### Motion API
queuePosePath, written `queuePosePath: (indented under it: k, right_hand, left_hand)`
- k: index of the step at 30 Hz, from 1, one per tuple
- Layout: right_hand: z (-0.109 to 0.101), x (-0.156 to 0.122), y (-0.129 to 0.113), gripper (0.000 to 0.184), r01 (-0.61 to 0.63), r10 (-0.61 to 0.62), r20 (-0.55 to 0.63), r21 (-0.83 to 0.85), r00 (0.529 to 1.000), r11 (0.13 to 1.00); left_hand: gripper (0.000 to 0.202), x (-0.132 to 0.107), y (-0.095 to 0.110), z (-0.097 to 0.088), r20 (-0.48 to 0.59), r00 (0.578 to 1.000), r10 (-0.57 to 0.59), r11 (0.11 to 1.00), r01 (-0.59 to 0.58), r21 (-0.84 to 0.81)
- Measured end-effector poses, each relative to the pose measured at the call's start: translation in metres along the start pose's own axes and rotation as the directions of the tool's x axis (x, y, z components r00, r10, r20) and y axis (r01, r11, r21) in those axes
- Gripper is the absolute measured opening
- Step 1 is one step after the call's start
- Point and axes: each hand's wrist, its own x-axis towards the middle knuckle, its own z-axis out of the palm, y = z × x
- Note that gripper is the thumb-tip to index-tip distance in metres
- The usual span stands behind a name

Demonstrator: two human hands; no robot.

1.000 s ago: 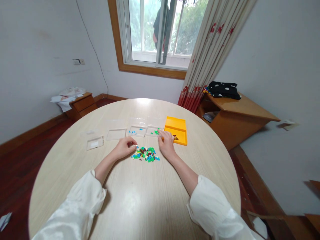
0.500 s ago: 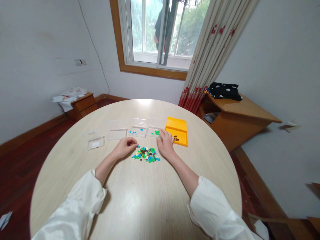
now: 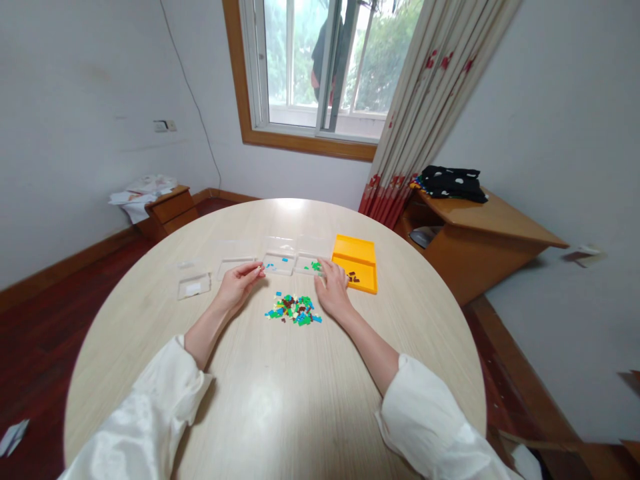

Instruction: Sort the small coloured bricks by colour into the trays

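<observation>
Pile of bricks (image 3: 295,311) sits mid-table (image 3: 280,393), left hand (image 3: 235,287) on its far left with one brick (image 3: 259,268) at the fingertips, right hand (image 3: 332,288) on its far right. Five boxes (image 3: 281,269) line up farther back, bricks in the right three. Window's (image 3: 310,137) beyond, curtain (image 3: 405,113) right of it.

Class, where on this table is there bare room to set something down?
Bare: table between the white sleeves, nearer than the brick pile; also right of the yellow box. Crowded: around the clear boxes, brick pile, left hand and right hand.
</observation>
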Motion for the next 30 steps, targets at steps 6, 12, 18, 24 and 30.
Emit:
queuePosePath:
  k: [6,12,18,24,30]
  right_hand:
    - [-0.003,-0.002,-0.003,0.04,0.093,-0.092,-0.044,0.024,0.995,0.995]
    - [-0.006,-0.015,-0.024,0.028,0.429,-0.437,0.06,0.104,0.898,0.897]
    - [-0.01,-0.024,-0.041,0.031,0.52,-0.545,0.316,0.166,0.777,0.838]
    - [-0.014,-0.025,-0.041,0.036,0.524,-0.524,0.422,0.127,0.74,0.842]
    - [-0.012,-0.024,-0.04,0.036,0.508,-0.51,0.449,0.137,0.734,0.85]
  left_hand:
    - [0.041,0.004,-0.001,-0.001,-0.118,0.992,0.044,0.996,-0.052,-0.066]
    - [0.026,0.006,0.001,-0.003,-0.401,0.877,0.264,0.963,-0.219,0.155]
    - [0.023,0.002,0.005,-0.012,-0.25,0.789,0.561,0.66,-0.244,0.711]
    - [0.021,0.005,0.003,-0.019,-0.242,0.771,0.589,0.556,-0.169,0.814]
    - [0.022,0.009,-0.002,-0.022,-0.21,0.776,0.594,0.558,-0.21,0.802]
